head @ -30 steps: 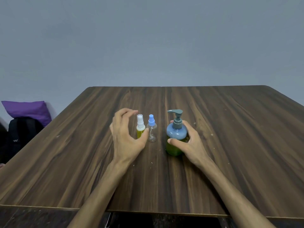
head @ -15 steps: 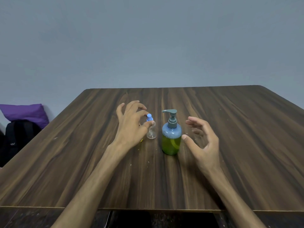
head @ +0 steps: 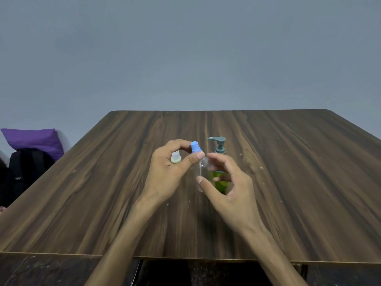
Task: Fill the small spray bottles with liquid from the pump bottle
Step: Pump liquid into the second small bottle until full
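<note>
The left hand holds the clear spray bottle off the surface, thumb and fingers pinched on its neck just under the blue cap; this grip is closed on the bottle, which hangs roughly upright and looks empty. The right hand sits at about 3 o'clock of that bottle, its fingers loosely curved; the thumb tip reaches the lower part of the clear body, and whether it touches cannot be told, so this grip reads as open with nothing held. A second small spray bottle, with a white cap and yellowish liquid below it, shows through the gap behind the left hand's fingers, at about 9 o'clock of the blue cap. The pump bottle, grey-blue pump head above green liquid, stands on the surface behind the right hand's fingers, partly hidden by them, at about 2 o'clock of the clear bottle. Far off at 9 o'clock, beyond the surface's edge, a purple cushion lies on a black backpack.
</note>
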A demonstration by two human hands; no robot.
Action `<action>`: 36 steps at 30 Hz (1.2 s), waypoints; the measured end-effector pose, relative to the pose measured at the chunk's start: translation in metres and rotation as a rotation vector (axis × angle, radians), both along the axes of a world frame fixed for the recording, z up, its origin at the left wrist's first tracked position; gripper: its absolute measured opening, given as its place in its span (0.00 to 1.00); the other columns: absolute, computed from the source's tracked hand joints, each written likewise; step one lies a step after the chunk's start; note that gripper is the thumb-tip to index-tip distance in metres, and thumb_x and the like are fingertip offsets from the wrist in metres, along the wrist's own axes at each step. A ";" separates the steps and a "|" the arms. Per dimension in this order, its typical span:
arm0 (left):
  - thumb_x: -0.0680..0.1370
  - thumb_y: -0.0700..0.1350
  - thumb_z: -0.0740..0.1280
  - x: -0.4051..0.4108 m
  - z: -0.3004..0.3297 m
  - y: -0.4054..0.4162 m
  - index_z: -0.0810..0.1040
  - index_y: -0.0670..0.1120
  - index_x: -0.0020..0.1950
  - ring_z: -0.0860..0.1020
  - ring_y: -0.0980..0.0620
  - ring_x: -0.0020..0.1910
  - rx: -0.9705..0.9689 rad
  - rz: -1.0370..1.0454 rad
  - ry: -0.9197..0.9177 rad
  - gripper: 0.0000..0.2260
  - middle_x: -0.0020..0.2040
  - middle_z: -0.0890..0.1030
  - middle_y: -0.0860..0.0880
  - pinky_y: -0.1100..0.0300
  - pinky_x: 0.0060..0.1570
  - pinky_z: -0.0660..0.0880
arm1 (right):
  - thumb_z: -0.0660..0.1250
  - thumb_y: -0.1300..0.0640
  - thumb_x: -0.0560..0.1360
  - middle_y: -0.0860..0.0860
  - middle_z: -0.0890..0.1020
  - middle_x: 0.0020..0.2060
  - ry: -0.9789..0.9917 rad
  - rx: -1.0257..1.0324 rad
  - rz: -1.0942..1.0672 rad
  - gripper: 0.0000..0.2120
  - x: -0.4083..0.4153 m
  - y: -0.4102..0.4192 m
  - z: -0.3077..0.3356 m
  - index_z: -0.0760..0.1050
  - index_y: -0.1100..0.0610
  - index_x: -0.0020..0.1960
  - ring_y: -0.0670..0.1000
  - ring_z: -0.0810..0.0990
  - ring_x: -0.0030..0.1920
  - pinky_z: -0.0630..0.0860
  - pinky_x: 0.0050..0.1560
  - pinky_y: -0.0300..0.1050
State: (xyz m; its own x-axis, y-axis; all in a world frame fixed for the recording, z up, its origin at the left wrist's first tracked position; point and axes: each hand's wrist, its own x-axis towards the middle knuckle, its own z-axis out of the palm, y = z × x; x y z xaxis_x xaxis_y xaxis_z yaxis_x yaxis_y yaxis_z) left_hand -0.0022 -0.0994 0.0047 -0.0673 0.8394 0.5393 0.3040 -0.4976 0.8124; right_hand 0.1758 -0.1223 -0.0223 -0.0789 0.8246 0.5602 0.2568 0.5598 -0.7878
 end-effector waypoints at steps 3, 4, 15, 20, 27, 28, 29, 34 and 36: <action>0.77 0.45 0.78 0.006 -0.003 -0.002 0.86 0.43 0.47 0.82 0.55 0.43 -0.057 -0.119 -0.152 0.05 0.42 0.86 0.50 0.63 0.47 0.77 | 0.75 0.53 0.77 0.43 0.85 0.53 0.079 -0.176 0.174 0.18 -0.004 0.006 -0.005 0.79 0.50 0.66 0.48 0.84 0.56 0.81 0.56 0.45; 0.77 0.45 0.76 0.007 -0.005 -0.002 0.86 0.42 0.47 0.80 0.55 0.41 -0.073 -0.137 -0.182 0.06 0.40 0.85 0.52 0.64 0.45 0.76 | 0.74 0.55 0.79 0.45 0.86 0.52 0.114 -0.220 0.250 0.15 -0.004 0.008 -0.006 0.80 0.52 0.65 0.50 0.85 0.54 0.82 0.55 0.49; 0.80 0.43 0.74 0.029 -0.027 -0.014 0.87 0.36 0.52 0.83 0.47 0.47 -0.208 -0.215 -0.406 0.10 0.50 0.84 0.32 0.57 0.48 0.81 | 0.75 0.60 0.77 0.52 0.84 0.42 0.265 -0.265 0.389 0.14 -0.004 0.008 -0.023 0.80 0.59 0.62 0.49 0.81 0.42 0.79 0.44 0.42; 0.73 0.35 0.81 0.047 -0.028 -0.010 0.81 0.32 0.41 0.81 0.50 0.35 -0.201 0.095 -0.503 0.10 0.36 0.83 0.41 0.58 0.37 0.79 | 0.75 0.67 0.76 0.49 0.87 0.56 0.201 -0.182 0.320 0.22 -0.007 0.003 -0.026 0.79 0.56 0.68 0.50 0.86 0.58 0.81 0.59 0.46; 0.79 0.45 0.76 0.058 -0.023 -0.017 0.86 0.39 0.54 0.87 0.52 0.49 -0.342 -0.083 -0.476 0.10 0.51 0.89 0.46 0.59 0.47 0.82 | 0.74 0.69 0.75 0.48 0.88 0.52 0.192 -0.174 0.220 0.19 -0.008 0.000 -0.031 0.81 0.56 0.64 0.48 0.87 0.55 0.81 0.55 0.41; 0.78 0.45 0.72 0.057 -0.023 -0.019 0.86 0.40 0.56 0.87 0.51 0.52 -0.346 -0.113 -0.499 0.11 0.53 0.89 0.45 0.57 0.49 0.83 | 0.75 0.68 0.75 0.48 0.88 0.53 0.194 -0.172 0.200 0.19 -0.006 0.001 -0.031 0.81 0.55 0.65 0.49 0.87 0.56 0.82 0.58 0.45; 0.77 0.45 0.68 0.056 -0.025 -0.019 0.86 0.40 0.57 0.87 0.50 0.53 -0.353 -0.135 -0.528 0.13 0.54 0.88 0.44 0.55 0.51 0.83 | 0.75 0.66 0.75 0.48 0.88 0.54 0.194 -0.171 0.183 0.20 -0.005 0.002 -0.031 0.81 0.54 0.65 0.49 0.87 0.56 0.82 0.59 0.49; 0.81 0.36 0.73 0.050 -0.028 -0.024 0.86 0.37 0.51 0.85 0.51 0.43 -0.251 -0.047 -0.501 0.03 0.46 0.87 0.40 0.61 0.42 0.82 | 0.76 0.65 0.76 0.47 0.87 0.58 0.223 -0.164 0.196 0.23 0.000 -0.002 -0.031 0.79 0.53 0.69 0.50 0.85 0.60 0.81 0.62 0.50; 0.74 0.37 0.79 0.050 -0.027 -0.026 0.81 0.35 0.44 0.84 0.51 0.34 -0.206 0.040 -0.523 0.09 0.36 0.85 0.42 0.61 0.33 0.79 | 0.76 0.67 0.75 0.47 0.87 0.57 0.203 -0.129 0.182 0.23 0.000 -0.005 -0.030 0.80 0.53 0.68 0.49 0.86 0.58 0.82 0.60 0.48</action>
State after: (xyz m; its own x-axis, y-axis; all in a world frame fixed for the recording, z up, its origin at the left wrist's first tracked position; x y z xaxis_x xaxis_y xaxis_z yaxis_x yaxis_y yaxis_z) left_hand 0.0474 -0.1252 -0.0222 -0.3155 0.9151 0.2510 -0.1498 -0.3092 0.9391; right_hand 0.1757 -0.1277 -0.0520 -0.1293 0.8726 0.4710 -0.0086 0.4740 -0.8805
